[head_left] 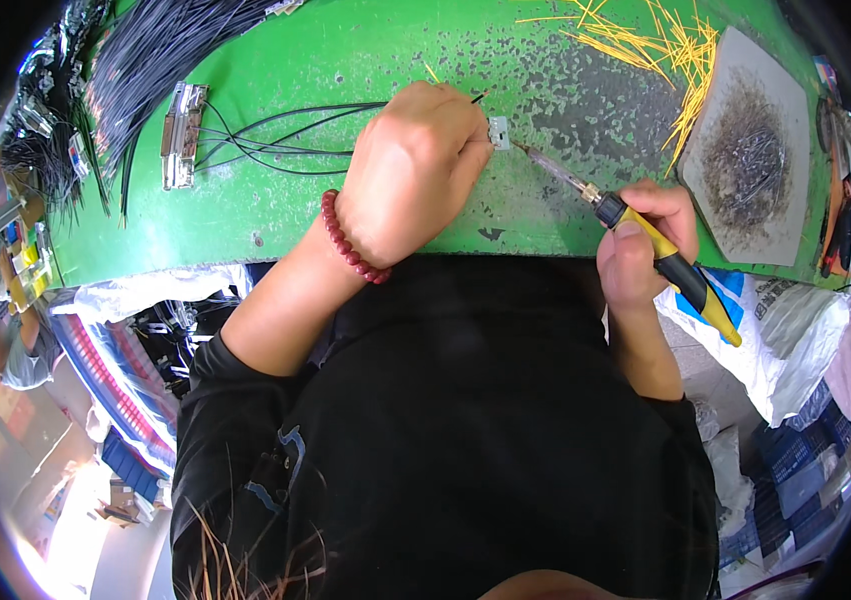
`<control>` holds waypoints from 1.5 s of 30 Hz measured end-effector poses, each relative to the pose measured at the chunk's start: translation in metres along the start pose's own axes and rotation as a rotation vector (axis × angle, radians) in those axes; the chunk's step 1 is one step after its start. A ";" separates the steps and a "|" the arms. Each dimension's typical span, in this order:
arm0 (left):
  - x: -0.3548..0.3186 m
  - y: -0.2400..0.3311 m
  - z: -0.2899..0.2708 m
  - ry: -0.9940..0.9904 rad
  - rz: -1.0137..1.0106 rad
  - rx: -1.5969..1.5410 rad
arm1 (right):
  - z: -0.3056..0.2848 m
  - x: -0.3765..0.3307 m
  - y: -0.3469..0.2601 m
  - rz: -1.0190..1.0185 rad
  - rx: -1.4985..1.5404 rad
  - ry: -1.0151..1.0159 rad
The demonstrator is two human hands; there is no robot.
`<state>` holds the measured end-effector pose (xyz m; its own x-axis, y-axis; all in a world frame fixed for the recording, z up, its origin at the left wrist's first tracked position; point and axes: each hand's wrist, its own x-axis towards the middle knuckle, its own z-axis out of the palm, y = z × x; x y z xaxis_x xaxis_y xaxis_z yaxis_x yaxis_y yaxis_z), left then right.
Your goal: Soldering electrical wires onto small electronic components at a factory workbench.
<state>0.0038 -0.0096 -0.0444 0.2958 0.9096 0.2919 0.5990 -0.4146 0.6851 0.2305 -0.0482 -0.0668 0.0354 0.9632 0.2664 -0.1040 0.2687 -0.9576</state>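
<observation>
Left hand point(415, 170) curled knuckles-up on the worn green bench top point(345, 60), fingers pressed together, pinching a thin black wire point(478, 97) whose end pokes out just past the fingertips. Small pale metal connector point(499, 132) just beside that pinch. Right hand point(640, 245) wrapped shut around the yellow-and-black soldering iron point(665, 260), tip slanting toward the connector. Best done, probably, by keeping the wire end flat and steady, resting both wrists, touching the tip briefly. Loose black wires point(275, 140) trailing leftward from the pinch.
</observation>
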 end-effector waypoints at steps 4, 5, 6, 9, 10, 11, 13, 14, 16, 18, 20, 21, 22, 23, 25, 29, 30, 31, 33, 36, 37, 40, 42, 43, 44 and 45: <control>0.009 0.002 -0.003 -0.110 -0.023 0.062 | 0.001 0.001 -0.002 0.023 0.005 -0.011; 0.012 0.002 -0.004 -0.156 -0.001 0.102 | 0.001 0.002 -0.002 0.020 -0.008 -0.009; 0.014 0.003 -0.005 -0.156 -0.003 0.102 | 0.001 0.002 -0.001 0.018 -0.020 -0.009; 0.020 0.005 -0.008 -0.229 -0.039 0.135 | 0.002 0.002 -0.002 0.041 -0.009 -0.006; 0.021 0.005 -0.009 -0.247 -0.041 0.137 | 0.002 0.002 -0.002 0.043 -0.009 -0.006; 0.022 0.006 -0.009 -0.265 -0.044 0.138 | 0.002 0.002 -0.002 0.048 -0.010 -0.006; 0.022 0.006 -0.009 -0.266 -0.044 0.139 | 0.003 0.002 -0.002 0.054 -0.011 -0.007; 0.021 0.006 -0.010 -0.266 -0.045 0.141 | 0.003 0.002 -0.002 0.053 -0.022 -0.006; 0.023 0.006 -0.009 -0.267 -0.038 0.143 | 0.003 0.002 -0.003 0.052 -0.039 0.000; 0.023 0.006 -0.008 -0.265 -0.034 0.148 | 0.003 0.003 -0.003 0.055 -0.023 -0.010; 0.022 0.006 -0.008 -0.249 -0.034 0.147 | 0.004 0.003 -0.003 0.059 -0.022 -0.008; 0.021 0.005 -0.008 -0.249 -0.033 0.147 | 0.005 0.003 -0.003 0.062 -0.024 -0.001; 0.020 0.003 -0.009 -0.240 -0.018 0.110 | 0.005 0.003 -0.003 0.062 -0.025 0.000; 0.020 0.002 -0.010 -0.231 -0.002 0.073 | 0.004 0.003 -0.002 0.052 -0.033 -0.007; 0.019 0.000 -0.012 -0.243 0.005 0.048 | 0.003 0.003 -0.001 0.042 -0.045 -0.008; 0.018 -0.004 -0.014 -0.250 0.023 -0.004 | 0.002 0.003 -0.001 0.037 -0.030 0.000; 0.017 -0.005 -0.014 -0.250 0.022 -0.003 | 0.002 0.003 0.000 0.032 -0.019 -0.005; 0.016 -0.007 -0.014 -0.231 0.028 -0.036 | 0.003 0.003 -0.001 0.032 -0.018 -0.006; 0.015 -0.007 -0.014 -0.212 0.034 -0.070 | 0.003 0.003 -0.002 0.044 0.001 0.000; 0.016 -0.003 -0.013 -0.228 0.029 -0.014 | 0.003 0.002 -0.001 0.044 -0.006 0.000; 0.018 -0.002 -0.014 -0.247 0.021 0.003 | 0.003 0.002 -0.001 0.045 -0.007 -0.001; 0.021 0.000 -0.013 -0.286 0.007 0.049 | 0.003 0.003 -0.001 0.028 -0.017 -0.001; 0.023 0.001 -0.014 -0.304 0.002 0.078 | 0.004 0.003 -0.002 0.042 -0.008 -0.003; 0.023 0.000 -0.014 -0.315 0.006 0.090 | 0.004 0.003 -0.002 0.042 -0.009 -0.003; 0.024 0.000 -0.014 -0.327 0.010 0.102 | 0.004 0.002 -0.003 0.047 -0.017 -0.003; 0.025 0.000 -0.014 -0.326 0.011 0.103 | 0.004 0.002 -0.003 0.051 -0.025 -0.003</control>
<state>0.0008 0.0134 -0.0279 0.5151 0.8551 0.0587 0.6615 -0.4402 0.6072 0.2273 -0.0470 -0.0630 0.0276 0.9757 0.2172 -0.0808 0.2187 -0.9724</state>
